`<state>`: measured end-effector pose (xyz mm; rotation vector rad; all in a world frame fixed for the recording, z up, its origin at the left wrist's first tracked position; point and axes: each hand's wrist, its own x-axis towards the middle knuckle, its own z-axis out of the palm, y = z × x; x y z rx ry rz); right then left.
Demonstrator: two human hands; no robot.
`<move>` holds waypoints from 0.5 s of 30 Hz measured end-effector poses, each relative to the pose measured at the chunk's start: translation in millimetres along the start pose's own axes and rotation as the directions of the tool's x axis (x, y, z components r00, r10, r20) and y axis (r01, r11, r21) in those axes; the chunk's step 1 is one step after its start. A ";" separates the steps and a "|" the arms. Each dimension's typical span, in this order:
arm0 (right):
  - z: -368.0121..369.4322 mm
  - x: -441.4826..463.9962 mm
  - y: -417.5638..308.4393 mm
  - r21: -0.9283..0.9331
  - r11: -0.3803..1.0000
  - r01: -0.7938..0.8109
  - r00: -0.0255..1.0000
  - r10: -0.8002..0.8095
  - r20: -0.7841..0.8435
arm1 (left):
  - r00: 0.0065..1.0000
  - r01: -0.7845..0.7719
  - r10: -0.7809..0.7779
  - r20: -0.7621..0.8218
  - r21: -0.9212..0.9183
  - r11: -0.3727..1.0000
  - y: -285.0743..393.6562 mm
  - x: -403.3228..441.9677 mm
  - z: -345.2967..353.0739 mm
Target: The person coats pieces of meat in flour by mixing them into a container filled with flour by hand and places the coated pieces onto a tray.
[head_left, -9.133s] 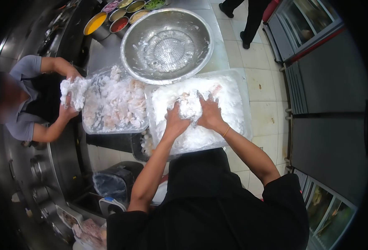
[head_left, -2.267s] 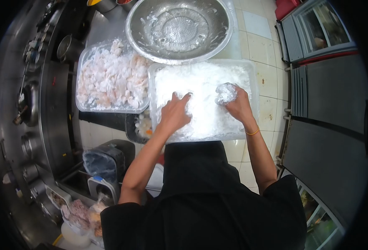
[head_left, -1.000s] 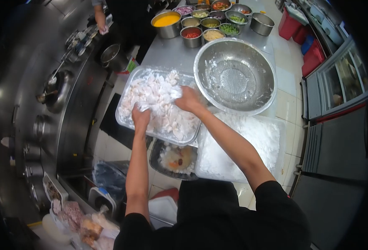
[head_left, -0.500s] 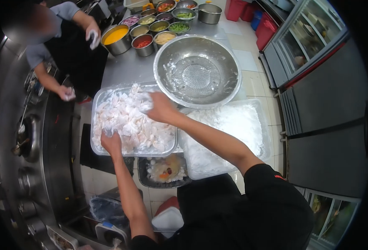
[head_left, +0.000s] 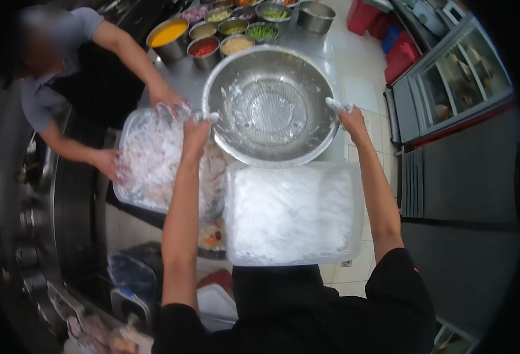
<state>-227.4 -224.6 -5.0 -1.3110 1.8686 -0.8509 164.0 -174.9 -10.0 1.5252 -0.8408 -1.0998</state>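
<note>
A large steel bowl [head_left: 272,109], smeared with white residue inside, is between my two hands. My left hand [head_left: 197,133] is closed on its left rim, and my right hand [head_left: 351,120] grips the rim at the right, both with white-coated fingers. Close to my left hand is a plastic tray [head_left: 116,190] of pale, powder-coated pieces [head_left: 154,153], perhaps raw meat. Below the bowl lies a clear tub [head_left: 289,261] filled with white powder [head_left: 292,212], its surface fairly level.
A co-worker's hands [head_left: 168,100] touch the left tray. Behind it stand steel pots of yellow liquid [head_left: 168,33], red pieces [head_left: 203,47] and chopped greens [head_left: 262,32]. A dark basin [head_left: 211,254] sits lower, partly hidden. A glass-door fridge [head_left: 448,88] is at right.
Both my hands have left the coated pieces and now hold the steel bowl's rim. The co-worker's hands have reached the left tray. The powder tub looks straighter and its powder more level.
</note>
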 end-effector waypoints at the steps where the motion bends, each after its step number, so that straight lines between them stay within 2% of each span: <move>1: 5.1 6.9 6.9 0.009 1.000 0.002 0.998 -0.002 0.065 | 1.000 -0.016 0.016 0.019 0.012 1.000 -4.9 4.3 2.3; 4: 17.2 30.3 10.6 0.061 0.998 0.029 0.975 -0.041 0.216 | 1.000 -0.010 0.010 -0.029 0.004 1.000 -0.3 1.8 10.7; 8: 22.6 37.9 11.7 0.192 0.979 0.062 0.985 -0.091 0.150 | 0.996 -0.068 0.066 -0.054 -0.038 0.997 -0.8 0.9 15.7; 10: 21.6 51.0 17.3 0.227 0.966 0.124 0.982 -0.152 0.111 | 0.992 -0.118 0.117 -0.036 -0.032 0.992 0.0 -2.2 14.8; 12: 8.2 54.8 9.4 0.174 0.956 0.237 0.955 -0.261 0.137 | 0.977 -0.181 0.183 -0.106 0.023 0.983 -0.6 -7.5 8.6; 13: -3.5 45.5 -14.7 0.206 0.962 0.178 0.949 -0.224 0.224 | 0.956 -0.240 0.256 -0.143 0.121 0.963 -3.5 -12.2 -0.1; 14: -4.3 61.2 -20.5 0.314 0.926 0.212 0.812 -0.345 0.470 | 0.923 -0.274 0.324 -0.207 0.237 0.932 -11.8 -19.4 -19.0; 15: 42.7 52.3 -46.0 0.341 0.909 0.240 0.729 -0.401 0.555 | 0.886 -0.245 0.326 -0.328 0.265 0.933 -16.6 -52.3 -66.4</move>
